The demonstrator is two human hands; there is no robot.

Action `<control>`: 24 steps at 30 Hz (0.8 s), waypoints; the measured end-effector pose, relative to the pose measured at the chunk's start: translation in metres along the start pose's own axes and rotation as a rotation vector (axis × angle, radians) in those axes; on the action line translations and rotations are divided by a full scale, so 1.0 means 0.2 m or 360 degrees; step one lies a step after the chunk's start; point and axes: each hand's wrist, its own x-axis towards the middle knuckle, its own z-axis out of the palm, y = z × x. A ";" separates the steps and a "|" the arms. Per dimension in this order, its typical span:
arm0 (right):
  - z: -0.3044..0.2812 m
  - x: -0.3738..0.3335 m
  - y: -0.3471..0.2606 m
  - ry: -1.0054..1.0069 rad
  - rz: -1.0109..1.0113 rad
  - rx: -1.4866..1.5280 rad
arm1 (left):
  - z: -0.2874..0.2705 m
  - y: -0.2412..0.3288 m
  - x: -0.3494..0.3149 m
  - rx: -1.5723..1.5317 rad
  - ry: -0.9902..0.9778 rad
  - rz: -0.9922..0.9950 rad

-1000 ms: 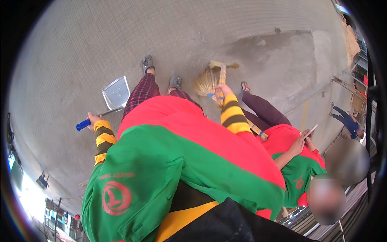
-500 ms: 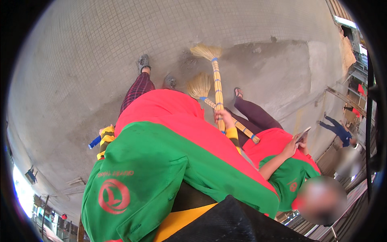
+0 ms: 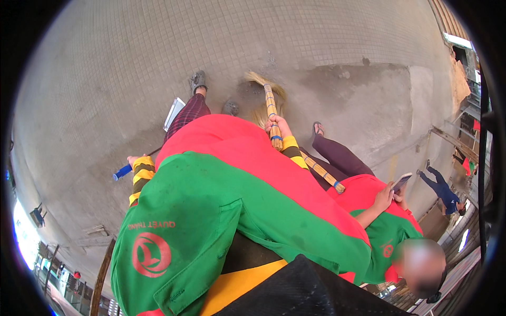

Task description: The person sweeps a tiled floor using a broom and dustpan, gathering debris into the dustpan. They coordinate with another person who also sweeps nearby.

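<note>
My right hand [image 3: 280, 125] is closed round the upper handle of a straw broom [image 3: 270, 100], bound with blue bands. Its bristles rest on the floor ahead of my feet, near a dusty patch. On the left, my left hand [image 3: 136, 159] grips a blue handle end. A thin dark rod leads from it toward a metal dustpan [image 3: 174, 114], partly hidden behind my plaid trouser leg. A second straw broom [image 3: 323, 172] slants beside my right forearm, close to a co-worker's legs; its bristles are mostly hidden behind the first broom and my hand.
A co-worker [image 3: 363, 197] in a matching red and green shirt stands close at my right, holding a phone [image 3: 401, 181] in both hands. Farther right, another person in dark clothes [image 3: 441, 190] stands. The tiled floor [image 3: 132, 68] meets a rougher concrete patch [image 3: 358, 92].
My right hand has moved up and left with the broom, and its bristles have swung lower and fanned sideways. The metal dustpan has come into view beside my left leg.
</note>
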 end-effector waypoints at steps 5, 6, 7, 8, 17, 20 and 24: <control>0.05 -0.23 -0.04 0.0002 -0.0035 -0.0159 | 0.05 -0.05 -0.02 0.0039 -0.0040 0.0004; 0.03 -0.30 -0.03 0.0103 -0.0051 -0.0193 | 0.07 -0.06 -0.02 0.0051 -0.0042 0.0004; 0.01 -0.37 0.00 0.0226 -0.0092 -0.0289 | 0.06 -0.07 -0.02 0.0059 -0.0057 -0.0002; -0.01 -0.44 0.02 0.0245 -0.0193 -0.0426 | 0.08 -0.08 -0.02 0.0072 -0.0065 -0.0001; -0.25 -0.50 0.16 0.0400 -0.0328 -0.0380 | 0.16 -0.12 -0.03 0.0142 -0.0176 0.0004; -0.24 -0.35 0.04 0.0339 -0.0259 -0.0255 | 0.18 -0.10 -0.03 0.0138 -0.0164 0.0015; -0.10 -0.16 -0.09 0.0279 -0.0247 -0.0491 | 0.20 -0.08 -0.03 0.0251 -0.0204 0.0053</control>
